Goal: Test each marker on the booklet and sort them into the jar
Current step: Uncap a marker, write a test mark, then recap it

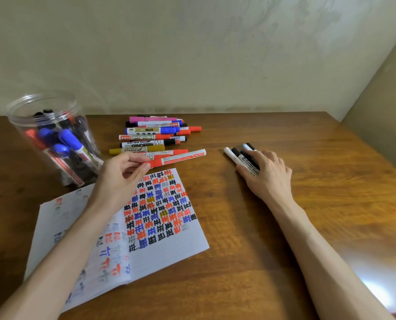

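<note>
Head view. Pinch by left hand (118, 179) on red marker (180, 158): thumb and forefinger closed on its red end, remaining fingers curled beneath. White barrel out past the fingertips to the right and slightly up, tilted, above the far edge of the open booklet (169, 248) and just in front of the loose marker pile (155, 137); contact with the pile not determinable. Booklet flat on wooden table (273, 250), right page filled with rows of red, blue, black and ochre marks. Clear plastic jar (19, 125) upright at far left of table, beyond the left hand, with blue, red and black markers inside. Right hand (268, 179) palm down, well to the right of the booklet, fingers nearly straight and laid over a small group of black and white markers (235, 157); far ends of these out beyond the fingertips toward the upper left.
</note>
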`<state>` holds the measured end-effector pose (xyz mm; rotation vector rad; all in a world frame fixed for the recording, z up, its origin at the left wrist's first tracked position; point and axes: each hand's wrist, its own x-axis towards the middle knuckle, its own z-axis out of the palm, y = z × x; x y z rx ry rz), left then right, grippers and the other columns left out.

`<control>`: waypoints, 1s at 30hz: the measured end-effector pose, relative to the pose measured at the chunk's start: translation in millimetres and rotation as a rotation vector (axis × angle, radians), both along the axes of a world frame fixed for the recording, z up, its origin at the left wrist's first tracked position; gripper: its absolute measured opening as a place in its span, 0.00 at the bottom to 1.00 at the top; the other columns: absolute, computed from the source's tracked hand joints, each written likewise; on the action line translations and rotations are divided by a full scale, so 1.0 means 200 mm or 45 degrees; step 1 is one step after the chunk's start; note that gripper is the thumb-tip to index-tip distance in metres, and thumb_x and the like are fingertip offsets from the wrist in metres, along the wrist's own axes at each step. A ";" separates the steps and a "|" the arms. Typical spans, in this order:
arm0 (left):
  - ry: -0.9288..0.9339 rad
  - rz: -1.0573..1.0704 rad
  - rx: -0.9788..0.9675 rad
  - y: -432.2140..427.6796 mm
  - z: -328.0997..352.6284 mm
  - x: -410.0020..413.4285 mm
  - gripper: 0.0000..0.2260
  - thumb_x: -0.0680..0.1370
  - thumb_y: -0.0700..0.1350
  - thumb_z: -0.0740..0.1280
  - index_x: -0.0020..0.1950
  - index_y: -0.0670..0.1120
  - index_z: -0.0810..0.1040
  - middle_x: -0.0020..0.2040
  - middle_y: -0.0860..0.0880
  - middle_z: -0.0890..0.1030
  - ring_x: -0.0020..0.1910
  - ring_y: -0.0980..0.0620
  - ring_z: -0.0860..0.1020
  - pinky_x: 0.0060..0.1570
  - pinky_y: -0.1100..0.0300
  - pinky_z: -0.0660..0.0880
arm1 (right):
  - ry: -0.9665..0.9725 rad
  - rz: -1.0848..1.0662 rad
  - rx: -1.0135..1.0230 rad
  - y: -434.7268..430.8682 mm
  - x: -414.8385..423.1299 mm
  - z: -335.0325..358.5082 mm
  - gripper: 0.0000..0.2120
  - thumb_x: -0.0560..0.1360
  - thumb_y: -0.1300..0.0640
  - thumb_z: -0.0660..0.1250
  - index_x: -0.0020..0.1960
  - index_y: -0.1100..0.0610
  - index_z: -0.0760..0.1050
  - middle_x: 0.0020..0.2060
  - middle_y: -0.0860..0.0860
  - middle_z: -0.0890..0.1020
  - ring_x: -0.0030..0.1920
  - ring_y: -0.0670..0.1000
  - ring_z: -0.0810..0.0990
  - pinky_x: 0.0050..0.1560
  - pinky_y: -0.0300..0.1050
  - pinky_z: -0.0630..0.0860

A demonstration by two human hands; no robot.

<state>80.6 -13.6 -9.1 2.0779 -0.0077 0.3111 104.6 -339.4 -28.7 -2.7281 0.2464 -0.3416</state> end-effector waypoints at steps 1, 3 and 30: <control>0.009 -0.014 -0.015 -0.01 0.00 0.00 0.06 0.80 0.43 0.71 0.57 0.50 0.82 0.52 0.56 0.84 0.52 0.61 0.82 0.48 0.67 0.76 | 0.005 -0.011 0.007 -0.02 0.00 0.00 0.28 0.79 0.36 0.67 0.77 0.42 0.70 0.74 0.52 0.72 0.72 0.58 0.70 0.70 0.59 0.63; 0.028 -0.022 -0.033 -0.01 0.00 -0.01 0.06 0.80 0.43 0.71 0.57 0.49 0.82 0.53 0.55 0.84 0.54 0.60 0.82 0.50 0.65 0.76 | 0.008 -0.015 0.030 -0.05 0.00 0.00 0.28 0.79 0.36 0.67 0.76 0.42 0.71 0.73 0.52 0.73 0.72 0.58 0.71 0.70 0.59 0.63; 0.061 -0.331 -0.141 0.01 0.03 -0.28 0.06 0.80 0.44 0.72 0.56 0.52 0.81 0.49 0.57 0.86 0.52 0.56 0.85 0.53 0.64 0.80 | 0.260 0.598 1.458 0.48 -0.31 0.14 0.15 0.75 0.44 0.73 0.55 0.53 0.86 0.49 0.53 0.89 0.53 0.61 0.86 0.57 0.57 0.82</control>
